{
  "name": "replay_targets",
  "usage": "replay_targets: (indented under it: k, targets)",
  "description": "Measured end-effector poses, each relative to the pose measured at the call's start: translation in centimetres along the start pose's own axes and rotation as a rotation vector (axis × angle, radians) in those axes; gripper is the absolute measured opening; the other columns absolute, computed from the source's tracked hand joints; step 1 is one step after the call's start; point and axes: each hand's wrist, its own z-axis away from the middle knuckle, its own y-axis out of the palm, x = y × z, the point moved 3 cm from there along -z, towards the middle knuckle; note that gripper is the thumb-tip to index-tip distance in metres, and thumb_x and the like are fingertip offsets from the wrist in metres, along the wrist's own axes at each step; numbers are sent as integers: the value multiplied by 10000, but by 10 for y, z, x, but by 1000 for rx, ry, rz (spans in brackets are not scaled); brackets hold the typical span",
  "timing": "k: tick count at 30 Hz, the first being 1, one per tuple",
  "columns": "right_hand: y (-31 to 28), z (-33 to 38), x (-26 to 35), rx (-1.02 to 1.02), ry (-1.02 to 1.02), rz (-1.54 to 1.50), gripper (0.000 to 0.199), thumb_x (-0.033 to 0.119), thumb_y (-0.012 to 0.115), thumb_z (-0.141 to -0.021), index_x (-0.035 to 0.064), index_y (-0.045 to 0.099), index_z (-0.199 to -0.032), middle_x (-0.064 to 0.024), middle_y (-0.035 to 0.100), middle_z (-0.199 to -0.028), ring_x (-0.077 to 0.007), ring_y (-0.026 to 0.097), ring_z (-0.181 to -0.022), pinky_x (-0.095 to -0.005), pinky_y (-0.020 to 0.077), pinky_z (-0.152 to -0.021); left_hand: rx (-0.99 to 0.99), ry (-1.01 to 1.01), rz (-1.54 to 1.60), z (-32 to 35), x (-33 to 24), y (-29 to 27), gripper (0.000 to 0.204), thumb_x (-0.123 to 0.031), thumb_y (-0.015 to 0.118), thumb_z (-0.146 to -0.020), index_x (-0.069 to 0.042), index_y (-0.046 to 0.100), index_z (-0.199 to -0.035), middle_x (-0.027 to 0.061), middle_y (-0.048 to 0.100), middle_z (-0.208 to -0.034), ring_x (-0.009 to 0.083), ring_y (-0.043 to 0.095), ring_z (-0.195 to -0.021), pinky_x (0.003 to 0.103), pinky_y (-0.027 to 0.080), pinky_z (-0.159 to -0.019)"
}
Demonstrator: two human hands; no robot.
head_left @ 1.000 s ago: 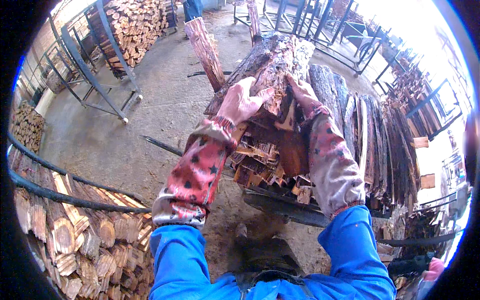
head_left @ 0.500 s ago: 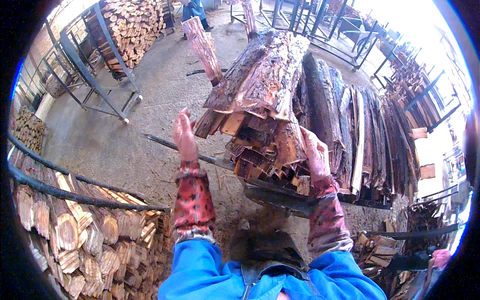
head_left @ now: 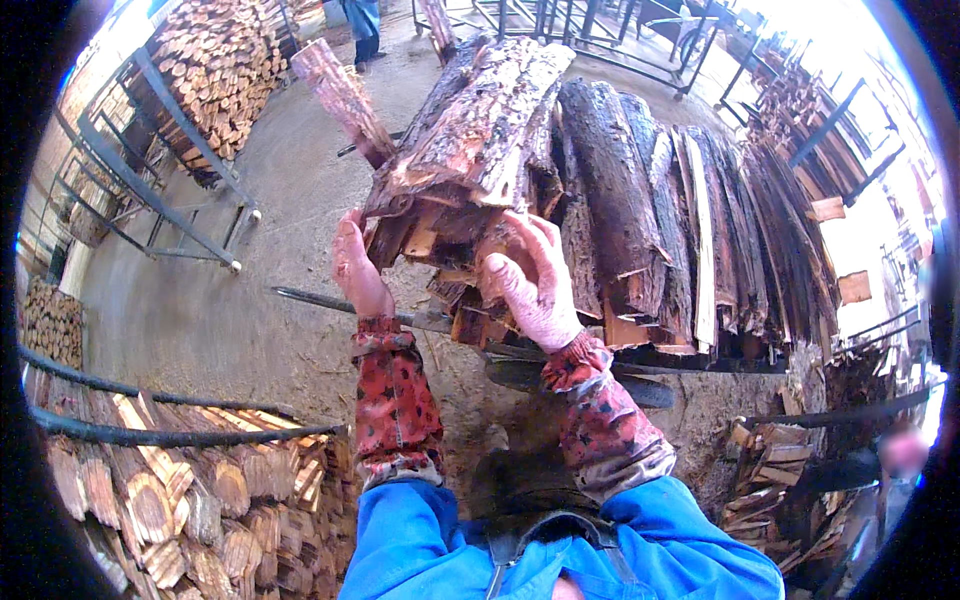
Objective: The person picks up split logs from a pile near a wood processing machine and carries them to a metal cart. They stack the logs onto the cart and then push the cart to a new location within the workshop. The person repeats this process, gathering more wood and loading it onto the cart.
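Note:
A stack of bark-covered wood slabs (head_left: pixel 470 130) lies in front of me, its cut ends facing me. My left hand (head_left: pixel 360 268) is upright at the stack's left corner, with fingers stretched out beside the slab ends and not wrapped round anything. At the middle of the near end, my right hand (head_left: pixel 537 285) has its thumb and fingers curled about the end of a brown slab (head_left: pixel 497 245). The fingertips are partly hidden against the wood. A thin upright log piece (head_left: pixel 345 103) leans outward at the stack's left side.
More long slabs (head_left: pixel 690 230) continue to the right. A dark metal bar (head_left: pixel 350 303) runs under the stack's near side. Split firewood (head_left: pixel 190 500) fills a rack at lower left. A metal frame cart (head_left: pixel 180 150) stands at far left. Another person (head_left: pixel 362 28) stands at the back.
My right hand has moved left from the stack's right edge to the middle of its near end. My left hand has come closer to the slabs' left corner. The view has shifted.

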Motion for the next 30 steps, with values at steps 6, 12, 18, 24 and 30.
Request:
replay_targets:
  k: [6,12,18,24,30]
  targets:
    - [2,13,-18,198,128,-154,717,403,729,-824,-17,452,-1335,-195,453,-1250,-302,462,-1192,-373,369,-1021,154,64,-293,1,8,-9,425,-307,474,-1005,36,568,-1237,128,577,-1235,192,530,-1146,308,424,-960]
    - [-42,53,12,255,33,27,857,421,730,-812,-24,322,-1420,-247,438,-1253,-372,481,-1173,-401,404,-1004,208,181,-651,43,2,-56,457,-336,444,-1014,34,541,-1263,133,533,-1280,206,486,-1202,329,416,-979]
    - [-88,158,13,518,56,-23,517,278,722,-840,15,547,-1248,-126,613,-969,-264,624,-828,-345,522,-740,56,-227,-598,174,85,-174,365,-340,610,-934,12,626,-1033,43,607,-891,154,578,-823,296,492,-741]
    - [-162,351,-151,555,646,334,480,414,670,-832,54,612,-1145,-151,666,-858,-288,650,-804,-392,515,-713,296,-660,-787,340,130,-221,370,-365,729,-837,-45,586,-720,25,590,-626,116,535,-526,310,438,-474]
    - [-295,559,-191,285,1269,324,397,425,622,-851,52,697,-965,-98,688,-782,-210,651,-757,-373,510,-707,690,-907,-1008,427,141,-179,349,-374,734,-825,-42,652,-757,39,623,-635,149,570,-523,303,457,-478]
